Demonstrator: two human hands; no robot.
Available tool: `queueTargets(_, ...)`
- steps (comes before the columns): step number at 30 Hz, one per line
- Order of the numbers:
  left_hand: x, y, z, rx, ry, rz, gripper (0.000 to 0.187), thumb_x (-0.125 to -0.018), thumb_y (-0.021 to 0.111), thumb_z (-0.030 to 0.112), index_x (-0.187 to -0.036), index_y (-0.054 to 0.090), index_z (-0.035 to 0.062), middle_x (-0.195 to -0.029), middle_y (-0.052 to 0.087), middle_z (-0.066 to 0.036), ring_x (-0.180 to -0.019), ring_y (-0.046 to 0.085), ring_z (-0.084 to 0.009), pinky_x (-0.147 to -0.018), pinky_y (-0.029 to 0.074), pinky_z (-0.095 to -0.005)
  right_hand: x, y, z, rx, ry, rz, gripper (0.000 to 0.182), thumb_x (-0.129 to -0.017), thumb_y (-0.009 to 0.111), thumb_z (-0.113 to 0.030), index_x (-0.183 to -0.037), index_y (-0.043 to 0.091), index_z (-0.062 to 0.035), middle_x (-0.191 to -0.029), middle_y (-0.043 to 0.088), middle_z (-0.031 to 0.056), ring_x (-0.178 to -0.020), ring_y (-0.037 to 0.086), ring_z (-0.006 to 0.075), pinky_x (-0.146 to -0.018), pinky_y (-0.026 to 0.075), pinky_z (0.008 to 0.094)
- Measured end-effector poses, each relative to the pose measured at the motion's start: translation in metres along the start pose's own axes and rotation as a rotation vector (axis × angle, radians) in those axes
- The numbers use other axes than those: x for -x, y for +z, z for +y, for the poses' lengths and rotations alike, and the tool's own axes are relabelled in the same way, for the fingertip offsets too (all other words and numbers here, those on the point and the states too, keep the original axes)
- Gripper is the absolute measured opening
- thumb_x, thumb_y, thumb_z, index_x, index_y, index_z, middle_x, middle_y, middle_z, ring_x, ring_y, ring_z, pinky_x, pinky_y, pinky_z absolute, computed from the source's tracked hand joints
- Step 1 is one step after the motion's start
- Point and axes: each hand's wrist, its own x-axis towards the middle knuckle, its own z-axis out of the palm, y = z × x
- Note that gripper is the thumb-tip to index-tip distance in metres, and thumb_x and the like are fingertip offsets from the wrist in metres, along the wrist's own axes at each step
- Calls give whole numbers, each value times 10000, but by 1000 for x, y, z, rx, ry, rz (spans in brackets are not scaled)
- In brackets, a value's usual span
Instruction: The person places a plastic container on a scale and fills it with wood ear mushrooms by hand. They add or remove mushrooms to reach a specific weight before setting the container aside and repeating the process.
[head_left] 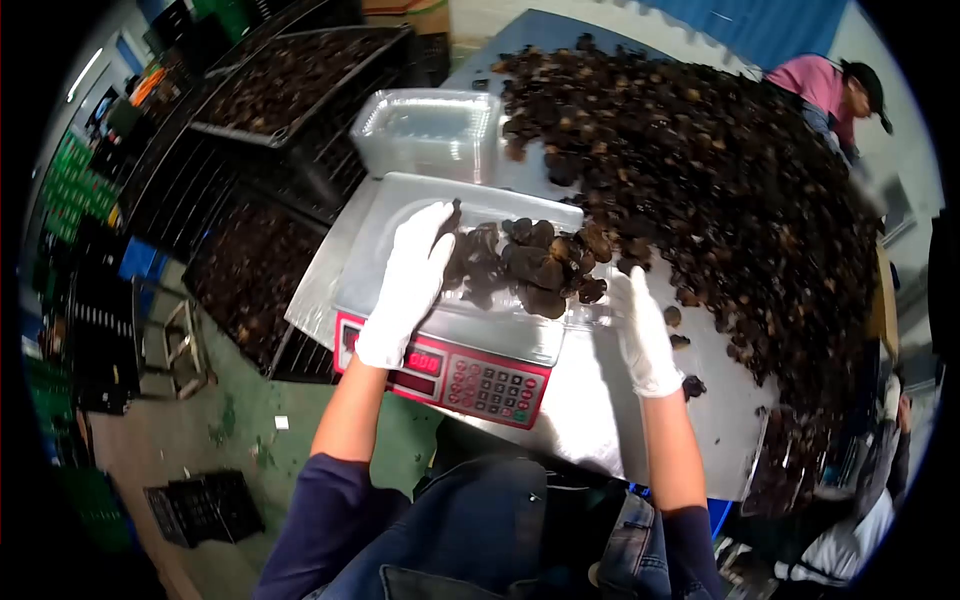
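Dark brown mushroom-like pieces (535, 262) lie in a clear plastic tray over the steel pan (370, 270) of a red-edged scale (480, 388). My left hand (412, 280), in a white glove, is at the left side of these pieces, its fingers pointing up and held nearly together; whether it grips any is unclear. On the right, my right hand (645, 335), also gloved, stands beside the tray's right end with its fingers stretched out. A big heap of the same dark pieces (690, 160) covers much of the metal table (715, 440).
Stacked clear containers (428, 135) stand behind the scale. Racks with filled trays (300, 80) are at the left. A black crate (205, 508) sits on the floor. One person in pink (815, 85) is across the table; another person (850, 540) is at lower right.
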Motion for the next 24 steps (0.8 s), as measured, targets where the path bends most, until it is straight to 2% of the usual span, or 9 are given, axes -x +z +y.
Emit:
queueTargets(4, 2, 22, 35, -20, 13, -62, 378, -931, 572, 111, -1304, 574, 49, -1341, 549, -170, -1267, 468, -349, -1093, 362, -411, 0, -1, 5, -302, -63, -98, 532, -1036, 424, -495, -1203, 583, -16, -1184, 621, 103, -990, 598, 193, -814, 526, 361)
queueTargets(6, 2, 32, 49, 34, -42, -89, 371, -919, 579, 93, -1287, 587, 44, -1339, 551, -158, -1267, 476, -327, -1100, 352, -407, 18, -16, 9, -240, -163, -15, 379, -1030, 480, -441, -1068, 605, -86, -1027, 628, 53, -967, 594, 200, -801, 545, 387)
queueTargets(9, 7, 49, 73, 84, 29, -142, 373, -946, 543, 71, -1317, 571, 43, -1358, 540, -151, -1291, 466, -301, -1119, 334, -388, 31, -44, 23, -550, 12, 193, 390, -1039, 473, -403, -1232, 523, -67, -1147, 523, 76, -922, 569, 183, -743, 562, 387)
queueTargets(10, 10, 55, 94, 181, 52, -182, 388, -957, 533, 80, -1343, 551, 39, -1377, 520, -155, -1308, 450, -301, -1129, 322, -385, 51, -60, 21, -470, 8, 191, 523, -1040, 454, -424, -1357, 495, -9, -1305, 565, 79, -996, 595, 114, -769, 551, 291)
queueTargets(16, 43, 129, 190, 260, 293, -462, 476, -922, 573, 104, -1386, 497, 30, -1398, 472, -190, -1302, 427, -355, -1140, 304, -427, 173, -158, 53, -586, -132, 423, 492, -1050, 415, -434, -1362, 495, -62, -1288, 579, 100, -1159, 560, 223, -924, 508, 391)
queueTargets(18, 61, 171, 212, 340, 441, -531, 510, -901, 601, 123, -1386, 488, 18, -1408, 446, -209, -1293, 420, -375, -1134, 312, -443, 212, -171, 62, -764, -302, 560, 399, -1040, 470, -388, -1197, 542, -28, -1225, 600, 148, -1090, 640, 287, -869, 578, 444)
queueTargets(20, 77, 202, 244, 410, 416, -693, 515, -908, 601, 147, -1388, 481, 4, -1453, 402, -223, -1325, 391, -393, -1134, 311, -449, 251, -190, 88, -672, -253, 742, 530, -1057, 380, -442, -1416, 440, -56, -1302, 563, 142, -1140, 598, 257, -945, 522, 430)
queueTargets(21, 85, 218, 255, 473, 417, -768, 515, -914, 597, 153, -1390, 476, -2, -1468, 386, -230, -1339, 379, -400, -1135, 310, -451, 270, -189, 90, -675, -356, 741, 505, -1056, 399, -421, -1401, 454, -56, -1271, 583, 149, -1159, 597, 265, -957, 523, 452)
queueTargets(24, 101, 264, 291, 585, 461, -1006, 503, -952, 576, 207, -1404, 465, 16, -1513, 335, -245, -1397, 326, -410, -1158, 289, -448, 307, -224, 133, -867, -366, 1007, 284, -1019, 532, -366, -1012, 594, -90, -1050, 665, 145, -959, 663, 274, -812, 575, 400)
